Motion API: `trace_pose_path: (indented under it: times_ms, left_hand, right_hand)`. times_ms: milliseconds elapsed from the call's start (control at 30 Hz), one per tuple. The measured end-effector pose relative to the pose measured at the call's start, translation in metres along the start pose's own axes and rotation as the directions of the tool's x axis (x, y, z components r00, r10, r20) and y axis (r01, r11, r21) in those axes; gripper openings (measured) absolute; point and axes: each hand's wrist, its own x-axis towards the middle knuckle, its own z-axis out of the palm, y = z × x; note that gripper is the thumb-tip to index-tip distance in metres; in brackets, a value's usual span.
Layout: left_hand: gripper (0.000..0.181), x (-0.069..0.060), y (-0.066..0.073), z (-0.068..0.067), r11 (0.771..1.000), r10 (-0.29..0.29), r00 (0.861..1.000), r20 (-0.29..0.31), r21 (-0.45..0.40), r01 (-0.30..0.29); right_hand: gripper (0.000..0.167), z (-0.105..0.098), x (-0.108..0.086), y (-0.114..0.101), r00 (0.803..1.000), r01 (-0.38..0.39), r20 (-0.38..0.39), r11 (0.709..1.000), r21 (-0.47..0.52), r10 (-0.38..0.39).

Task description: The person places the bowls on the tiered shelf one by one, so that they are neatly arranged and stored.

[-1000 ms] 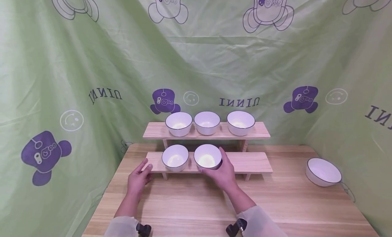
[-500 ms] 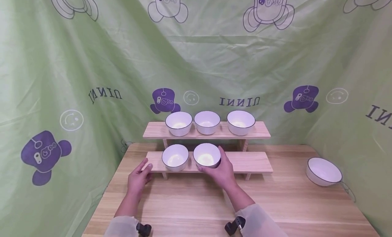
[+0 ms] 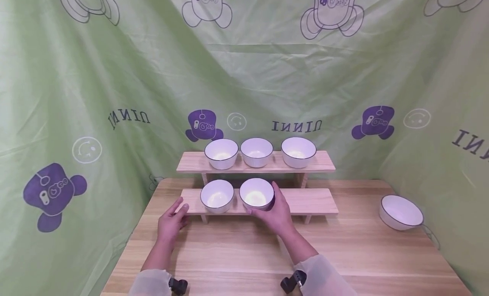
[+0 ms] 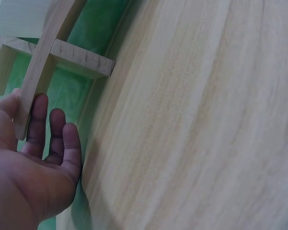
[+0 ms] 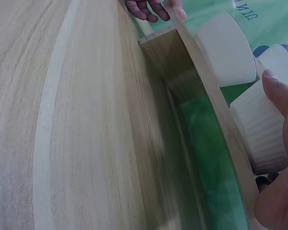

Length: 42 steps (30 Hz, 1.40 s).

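Observation:
In the head view, my right hand holds a white dark-rimmed bowl by its right side on the lower wooden shelf. In the right wrist view the thumb lies against the wall of this bowl; the other fingers are mostly hidden. A second bowl stands on the shelf to its left, a small gap between them. My left hand pinches the shelf's left end. The left wrist view shows the thumb on one face of the board and a finger on the other.
Behind, a higher shelf bears three similar bowls: left, middle and right. Another bowl sits tilted near the table's right edge. A green printed curtain encloses the back and sides.
The bowl in my right hand has shifted very slightly left and back, towards the bowl beside it. My left hand stays at the shelf's end. The head view has turned a little.

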Motion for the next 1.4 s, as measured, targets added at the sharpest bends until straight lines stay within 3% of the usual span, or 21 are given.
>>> trace_pose_path:
  times_ms: [333, 767, 1400]
  left_hand:
    - [0.071, -0.001, 0.003, 0.000, 1.000, 0.000, 1.000, 0.016, 0.012, 0.000]
    - [0.068, -0.003, 0.005, 0.000, 1.000, 0.010, 1.000, 0.009, 0.018, -0.010]
    - [0.067, -0.002, 0.002, 0.000, 1.000, 0.011, 1.000, 0.009, 0.008, -0.011]
  right_hand:
    - [0.134, -0.019, -0.008, 0.008, 0.999, -0.042, 0.017, 0.992, 0.121, 0.041]
    - [0.123, -0.051, -0.029, 0.027, 0.998, -0.061, -0.010, 0.979, 0.193, 0.064]
    - [0.121, -0.072, -0.039, 0.039, 0.998, -0.040, -0.040, 0.969, 0.243, 0.052]
